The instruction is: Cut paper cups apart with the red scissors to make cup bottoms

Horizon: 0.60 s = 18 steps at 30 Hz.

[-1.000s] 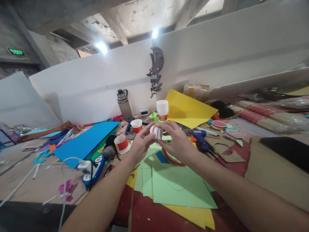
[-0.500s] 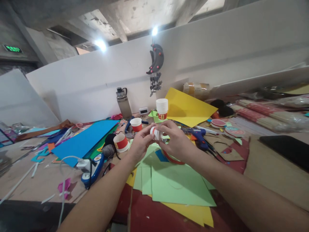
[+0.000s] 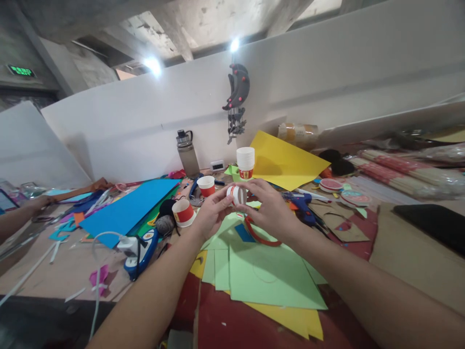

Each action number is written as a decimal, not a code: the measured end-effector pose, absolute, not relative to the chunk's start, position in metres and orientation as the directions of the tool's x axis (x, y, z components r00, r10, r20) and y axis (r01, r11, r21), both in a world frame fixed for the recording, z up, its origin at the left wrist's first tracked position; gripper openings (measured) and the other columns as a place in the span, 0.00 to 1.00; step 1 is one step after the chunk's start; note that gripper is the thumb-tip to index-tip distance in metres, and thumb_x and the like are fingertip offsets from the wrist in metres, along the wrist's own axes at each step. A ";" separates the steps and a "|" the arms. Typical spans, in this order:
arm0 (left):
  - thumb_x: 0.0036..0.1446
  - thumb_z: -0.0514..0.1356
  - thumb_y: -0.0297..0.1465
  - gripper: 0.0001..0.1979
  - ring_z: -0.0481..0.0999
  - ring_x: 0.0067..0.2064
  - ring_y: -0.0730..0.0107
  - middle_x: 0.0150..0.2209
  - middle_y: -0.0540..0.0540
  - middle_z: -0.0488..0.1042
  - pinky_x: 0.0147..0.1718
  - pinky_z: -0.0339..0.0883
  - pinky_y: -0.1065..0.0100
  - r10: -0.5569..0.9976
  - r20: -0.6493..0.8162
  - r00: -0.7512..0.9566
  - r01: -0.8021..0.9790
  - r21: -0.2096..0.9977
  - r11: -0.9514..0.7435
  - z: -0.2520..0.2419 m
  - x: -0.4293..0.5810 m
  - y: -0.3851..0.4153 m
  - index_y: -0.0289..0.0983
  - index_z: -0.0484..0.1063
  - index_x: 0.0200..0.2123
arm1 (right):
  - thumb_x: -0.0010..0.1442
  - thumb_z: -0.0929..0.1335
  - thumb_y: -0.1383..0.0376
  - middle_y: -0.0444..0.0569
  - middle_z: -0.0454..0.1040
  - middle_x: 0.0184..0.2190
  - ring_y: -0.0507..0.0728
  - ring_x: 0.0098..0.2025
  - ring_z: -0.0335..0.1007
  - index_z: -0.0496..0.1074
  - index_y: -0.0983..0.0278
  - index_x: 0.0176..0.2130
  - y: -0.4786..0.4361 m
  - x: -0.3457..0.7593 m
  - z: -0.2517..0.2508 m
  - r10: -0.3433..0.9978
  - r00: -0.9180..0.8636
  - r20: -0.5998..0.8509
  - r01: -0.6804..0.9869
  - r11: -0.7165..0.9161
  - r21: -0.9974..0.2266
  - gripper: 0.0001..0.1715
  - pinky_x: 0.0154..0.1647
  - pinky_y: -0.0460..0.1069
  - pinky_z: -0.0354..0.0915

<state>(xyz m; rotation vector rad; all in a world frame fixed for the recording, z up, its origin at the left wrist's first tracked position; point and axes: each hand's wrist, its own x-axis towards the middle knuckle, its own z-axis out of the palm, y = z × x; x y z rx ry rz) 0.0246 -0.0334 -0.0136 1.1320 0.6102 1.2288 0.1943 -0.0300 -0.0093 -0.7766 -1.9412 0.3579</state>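
Note:
Between my hands, above the green paper, is a small round white piece (image 3: pixel 237 195) with red markings and a grey-brown band on its right side; its exact kind I cannot make out. My left hand (image 3: pixel 214 211) pinches its left side with thumb and fingers. From the right, the curved fingers of my right hand (image 3: pixel 269 206) hold its other edge. Just below lies a curved red band (image 3: pixel 263 238), partly covered by my right hand, beside a blue paper scrap (image 3: pixel 244 233). Green sheets (image 3: pixel 272 281) are spread under my hands.
Red-and-white paper cups stand left, one upright (image 3: pixel 206 186), another tilted (image 3: pixel 183 213). A cup stack (image 3: pixel 245 162) is behind. Right are a blue glue gun (image 3: pixel 303 203) and black tablet-like slab (image 3: pixel 432 225). A power strip (image 3: pixel 141 254) lies left. Another person's arm (image 3: pixel 22 215) reaches in far left.
The white piece has turned in my fingers, showing its grey-brown band. My right hand has shifted slightly, uncovering more of the red band. Another person's arm has come in at the left.

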 end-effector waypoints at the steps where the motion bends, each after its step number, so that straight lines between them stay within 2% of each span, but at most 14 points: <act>1: 0.51 0.65 0.31 0.21 0.74 0.45 0.64 0.49 0.41 0.74 0.42 0.69 0.67 0.940 0.197 0.279 -0.412 0.909 -0.068 -0.014 0.024 -0.033 0.36 0.72 0.50 | 0.55 0.69 0.66 0.51 0.68 0.46 0.60 0.50 0.65 0.67 0.54 0.54 -0.030 0.194 -0.009 0.652 -0.319 0.688 0.367 0.754 -0.545 0.26 0.50 0.57 0.66; 13: 0.51 0.65 0.31 0.21 0.73 0.47 0.65 0.51 0.42 0.72 0.44 0.67 0.65 0.944 0.203 0.260 -0.366 0.925 -0.098 -0.017 0.024 -0.032 0.39 0.72 0.50 | 0.55 0.69 0.66 0.51 0.68 0.46 0.60 0.49 0.66 0.67 0.55 0.54 -0.028 0.195 -0.012 0.654 -0.333 0.680 0.361 0.754 -0.549 0.26 0.48 0.57 0.67; 18: 0.49 0.66 0.33 0.22 0.73 0.47 0.62 0.50 0.41 0.73 0.44 0.67 0.63 0.943 0.183 0.280 -0.340 0.937 -0.081 -0.013 0.023 -0.033 0.39 0.73 0.50 | 0.55 0.69 0.66 0.51 0.68 0.47 0.61 0.50 0.65 0.66 0.54 0.54 -0.029 0.195 -0.011 0.642 -0.335 0.690 0.372 0.763 -0.529 0.26 0.48 0.58 0.66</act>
